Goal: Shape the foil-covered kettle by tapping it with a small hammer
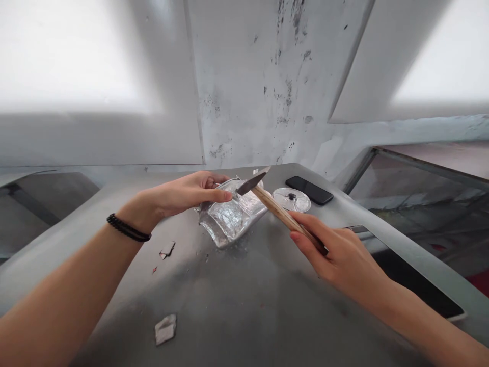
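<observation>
1. Nearest you, a small pale scrap [165, 329] lies flat on the grey worktop [244, 306], well apart from both hands; two smaller chips [167, 250] sit further in, below your left wrist

2. Your right hand [336, 252] comes in from the lower right, forearm low over the worktop. Its fingers are wrapped shut round the end of a wooden handle, thumb along the top. That end grip likely gives reach and leverage at the tip

3. The handle belongs to a knife [273, 201], which runs up and left from your fist. Its dark blade [250, 183] rests at the top edge of the clear container, point toward the back wall

4. The clear container [231, 216] stands tilted on the worktop between your hands, crumpled and glinting; small flecks lie round its base. What is inside cannot be told

5. Your left hand [191, 193] reaches across from the left, wrist with a black band [128, 228] raised off the surface. It is closed over the container's upper left side, forefinger stretched out straight toward the blade. The hold seems meant to steady the container against the blade's push

6. Beyond the blade, a round clear lid [292, 199] with a dark knob lies flat, and a black phone [309, 190] lies just beside it near the back edge

7. Farthest off, a scuffed white wall [267, 92]
</observation>
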